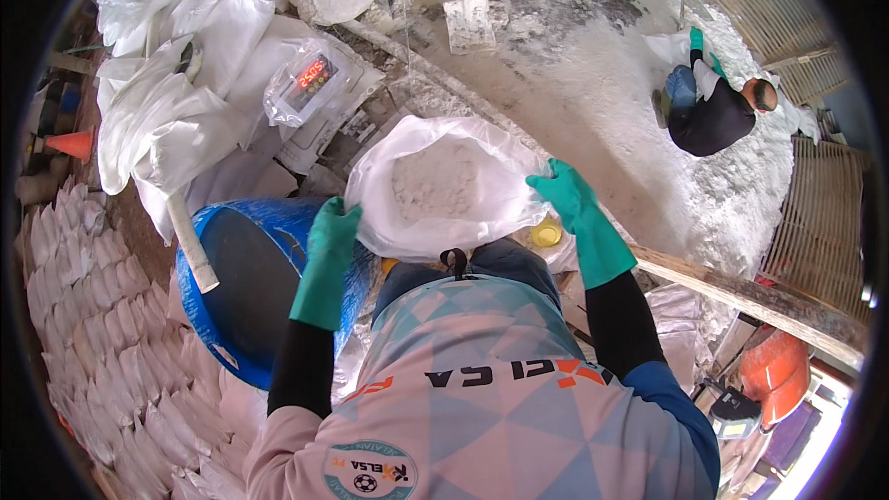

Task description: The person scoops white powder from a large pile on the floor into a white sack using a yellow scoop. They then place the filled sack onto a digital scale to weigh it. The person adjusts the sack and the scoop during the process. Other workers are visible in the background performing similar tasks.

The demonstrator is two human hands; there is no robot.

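Observation:
A white plastic sack (pixel 389 213) stands in front of me, its mouth spread wide. Pale, lumpy powder (pixel 433 181) lies inside it. My left hand (pixel 331 230), in a green rubber glove, is closed on the left edge of the sack's rim. On the opposite edge, my right hand (pixel 567 193), gloved the same way, also grips the rim. Just behind the sack sits a scale display (pixel 310 76) wrapped in clear plastic, with red lit digits.
A blue barrel (pixel 278 213) stands close by my left arm. White sacks (pixel 176 111) hang at the upper left, and rows of filled bags (pixel 111 315) lie below. A shovel (pixel 468 23) rests beyond. Another person (pixel 718 111) bends over the powder heap at right. A wooden beam (pixel 741 292) crosses there.

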